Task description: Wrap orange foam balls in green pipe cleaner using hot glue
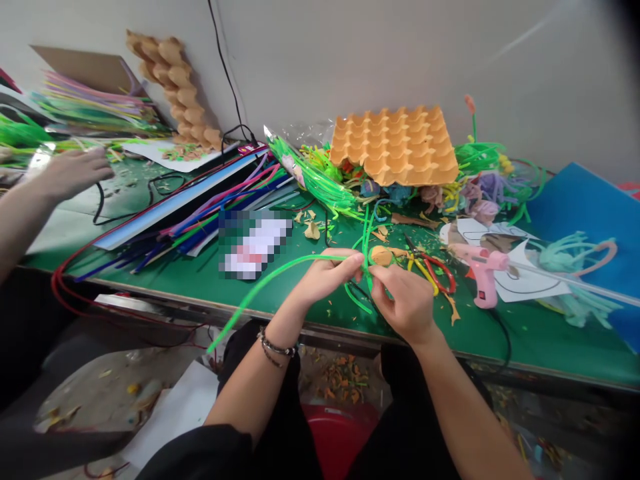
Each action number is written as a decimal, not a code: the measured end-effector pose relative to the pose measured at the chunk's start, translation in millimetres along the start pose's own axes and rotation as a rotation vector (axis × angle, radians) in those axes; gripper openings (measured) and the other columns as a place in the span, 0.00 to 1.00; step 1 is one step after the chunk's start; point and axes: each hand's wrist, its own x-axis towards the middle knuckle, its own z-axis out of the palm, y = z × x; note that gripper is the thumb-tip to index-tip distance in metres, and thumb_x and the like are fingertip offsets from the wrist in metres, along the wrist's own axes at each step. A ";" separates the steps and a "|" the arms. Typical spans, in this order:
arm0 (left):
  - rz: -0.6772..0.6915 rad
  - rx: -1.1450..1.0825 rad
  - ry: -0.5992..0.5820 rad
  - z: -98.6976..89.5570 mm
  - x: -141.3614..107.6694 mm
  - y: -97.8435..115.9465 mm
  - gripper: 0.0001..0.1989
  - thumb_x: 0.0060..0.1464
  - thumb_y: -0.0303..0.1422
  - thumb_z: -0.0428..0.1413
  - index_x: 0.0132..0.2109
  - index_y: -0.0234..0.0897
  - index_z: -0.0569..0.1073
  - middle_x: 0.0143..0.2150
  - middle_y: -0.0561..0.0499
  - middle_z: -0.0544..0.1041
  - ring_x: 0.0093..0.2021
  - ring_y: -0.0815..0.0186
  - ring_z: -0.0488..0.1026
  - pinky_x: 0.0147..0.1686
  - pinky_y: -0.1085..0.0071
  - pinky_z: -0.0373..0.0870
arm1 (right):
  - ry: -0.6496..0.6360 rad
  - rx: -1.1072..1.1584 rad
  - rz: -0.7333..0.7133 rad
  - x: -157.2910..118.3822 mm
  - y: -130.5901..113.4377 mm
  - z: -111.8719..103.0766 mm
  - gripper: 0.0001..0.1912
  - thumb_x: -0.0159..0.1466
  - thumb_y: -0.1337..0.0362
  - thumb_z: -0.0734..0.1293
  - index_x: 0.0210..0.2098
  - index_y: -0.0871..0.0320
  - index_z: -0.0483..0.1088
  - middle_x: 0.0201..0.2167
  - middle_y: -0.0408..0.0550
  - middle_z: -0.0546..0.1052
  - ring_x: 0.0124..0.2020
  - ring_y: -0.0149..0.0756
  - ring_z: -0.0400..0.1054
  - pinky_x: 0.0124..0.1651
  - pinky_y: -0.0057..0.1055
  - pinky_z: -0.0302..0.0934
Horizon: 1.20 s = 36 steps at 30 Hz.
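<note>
Bright green pipe cleaners (260, 285) run through both of my hands just above the table's front edge. My left hand (330, 275) pinches them between thumb and fingers, and one long stem curves out to the left past my wrist. Close beside it, my right hand (406, 300) is closed on the same green stems, its fingers curled. More green ends stick up and hang down between the hands. Just behind my right hand lies a small round tan piece (381, 256). Pliers with red and yellow handles (431, 270) rest to the right of it.
A pink glue gun (483, 272) lies at the right by white paper cutouts (525, 283). Behind stand an orange egg tray (395, 143) and bagged green pipe cleaners (320, 183). Colored stems (210, 207) spread left. Another person's hand (75, 172) reaches in at the far left.
</note>
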 end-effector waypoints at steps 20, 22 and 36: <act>0.139 -0.008 0.048 4.5 2.5 9.2 0.21 0.53 0.45 0.54 0.21 0.34 0.66 0.19 0.56 0.64 0.23 0.74 0.59 0.26 0.75 0.59 | -0.111 0.418 0.234 4.7 -12.1 -3.8 0.14 0.65 0.67 0.59 0.23 0.57 0.65 0.18 0.41 0.68 0.20 0.26 0.60 0.26 0.26 0.53; 0.181 -0.035 0.060 5.3 2.8 8.0 0.22 0.52 0.46 0.54 0.20 0.34 0.65 0.19 0.56 0.63 0.22 0.74 0.58 0.25 0.75 0.59 | -0.178 0.668 0.413 6.2 -15.7 -5.0 0.15 0.65 0.64 0.59 0.23 0.57 0.65 0.18 0.41 0.68 0.20 0.26 0.61 0.25 0.26 0.54; 0.087 -0.149 0.112 9.4 7.1 -1.5 0.20 0.53 0.45 0.55 0.22 0.34 0.66 0.18 0.58 0.62 0.19 0.77 0.56 0.22 0.77 0.54 | -0.285 1.543 1.073 5.2 -18.8 7.6 0.16 0.59 0.51 0.64 0.25 0.57 0.66 0.11 0.34 0.61 0.13 0.21 0.47 0.18 0.23 0.40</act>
